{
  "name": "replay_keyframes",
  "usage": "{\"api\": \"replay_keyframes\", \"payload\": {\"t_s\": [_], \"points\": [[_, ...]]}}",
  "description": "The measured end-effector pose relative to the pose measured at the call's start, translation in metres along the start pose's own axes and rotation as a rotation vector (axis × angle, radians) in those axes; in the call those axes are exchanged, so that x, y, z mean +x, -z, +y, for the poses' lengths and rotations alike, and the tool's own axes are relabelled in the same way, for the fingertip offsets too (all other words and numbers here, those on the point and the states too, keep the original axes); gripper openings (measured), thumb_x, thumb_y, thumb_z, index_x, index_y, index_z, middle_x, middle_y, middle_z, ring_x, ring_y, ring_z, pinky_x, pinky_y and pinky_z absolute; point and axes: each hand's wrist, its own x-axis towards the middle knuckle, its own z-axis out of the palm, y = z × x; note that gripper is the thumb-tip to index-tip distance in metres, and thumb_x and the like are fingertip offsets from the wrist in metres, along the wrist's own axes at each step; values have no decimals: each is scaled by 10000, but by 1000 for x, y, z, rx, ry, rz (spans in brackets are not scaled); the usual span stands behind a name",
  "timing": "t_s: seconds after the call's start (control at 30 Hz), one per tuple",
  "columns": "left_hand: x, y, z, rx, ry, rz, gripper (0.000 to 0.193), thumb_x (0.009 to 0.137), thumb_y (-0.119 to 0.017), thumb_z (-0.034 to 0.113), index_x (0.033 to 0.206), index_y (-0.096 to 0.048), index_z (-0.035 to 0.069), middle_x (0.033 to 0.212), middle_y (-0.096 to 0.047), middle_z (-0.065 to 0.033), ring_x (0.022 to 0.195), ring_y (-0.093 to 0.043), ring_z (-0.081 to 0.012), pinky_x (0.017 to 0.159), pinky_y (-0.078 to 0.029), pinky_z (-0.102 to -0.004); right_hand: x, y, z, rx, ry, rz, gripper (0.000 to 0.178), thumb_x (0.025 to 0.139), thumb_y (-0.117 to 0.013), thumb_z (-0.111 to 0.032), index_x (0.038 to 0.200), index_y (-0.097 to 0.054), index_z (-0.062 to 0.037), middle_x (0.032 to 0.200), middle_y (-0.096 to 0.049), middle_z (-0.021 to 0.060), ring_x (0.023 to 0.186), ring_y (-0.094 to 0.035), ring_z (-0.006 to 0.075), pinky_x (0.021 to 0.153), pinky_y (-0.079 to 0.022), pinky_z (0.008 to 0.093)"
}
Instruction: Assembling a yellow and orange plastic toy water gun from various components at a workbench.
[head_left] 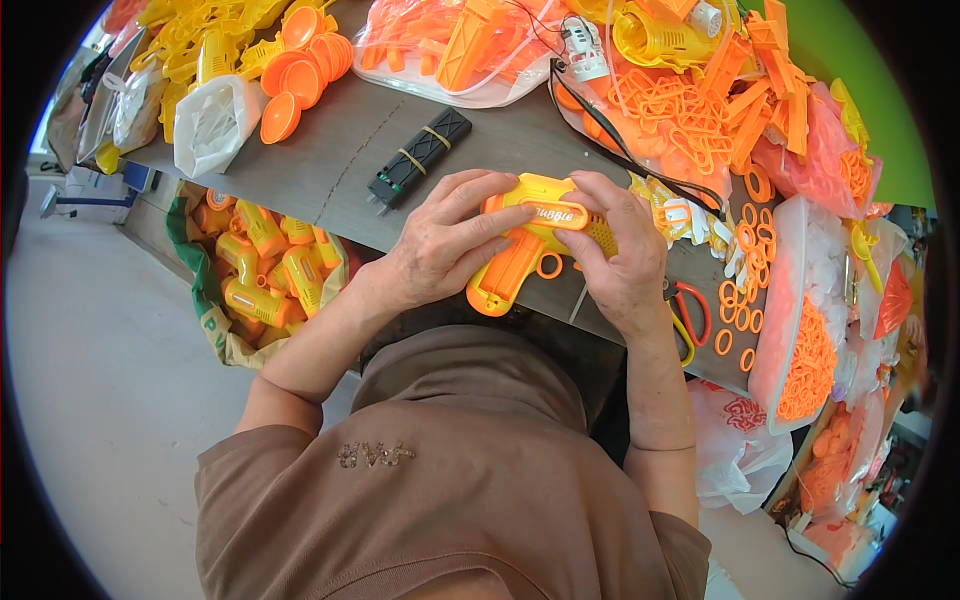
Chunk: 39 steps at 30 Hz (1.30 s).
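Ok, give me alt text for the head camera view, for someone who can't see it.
Both hands, left and right, hold a yellow-and-orange toy gun over a grey table heaped with orange parts. A sack of finished guns sits left.

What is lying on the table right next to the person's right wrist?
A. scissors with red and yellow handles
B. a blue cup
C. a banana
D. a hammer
A: scissors with red and yellow handles lie on the grey table just beside the right hand, among small orange rings.
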Motion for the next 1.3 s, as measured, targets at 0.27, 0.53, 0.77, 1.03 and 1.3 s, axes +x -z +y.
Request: {"api": "replay_keyframes", "payload": {"t_s": [0.27,0.53,0.77,1.03,1.3], "points": [[3,2,3,77,-38,-43,411,751,-691,44,1154,-616,67,1183,-525,-165,1072,-529,-355,872,-489,-411,-4,0,0,-80,53,-4,485,722,-739,-27,1175,-566,-58,1008,-668,89,960,-601,260,875,-444,381],[3,2,0,78,-81,-55,373,774,-677,53,1142,-617,55,1193,-512,-175,1071,-528,-367,855,-500,-410,-28,-2,6,-373,159,35,476,770,-711,-92,1207,-551,7,1197,-590,155,1138,-546,317,1007,-379,448],[1,-2,1,86,-82,-49,368,771,-658,54,1137,-619,48,1192,-509,-184,1072,-530,-372,856,-499,-411,-37,0,13,-458,228,-10,547,794,-687,-125,1287,-504,26,1289,-530,166,1194,-508,321,1045,-333,490],[1,-2,0,94,-83,-39,368,754,-670,45,1120,-627,41,1179,-518,-193,1064,-535,-380,855,-499,-413,-29,10,-9,-779,282,-267,611,767,-704,-168,1265,-475,101,1260,-504,249,1171,-507,377,1002,-388,511],[2,-5,0,93,-77,-9,345,777,-667,43,1119,-624,37,1164,-526,-191,1053,-538,-379,846,-497,-415,-25,9,-4,-548,206,-102,523,753,-723,-130,1192,-525,73,1190,-542,227,1095,-540,367,958,-419,471]]}}
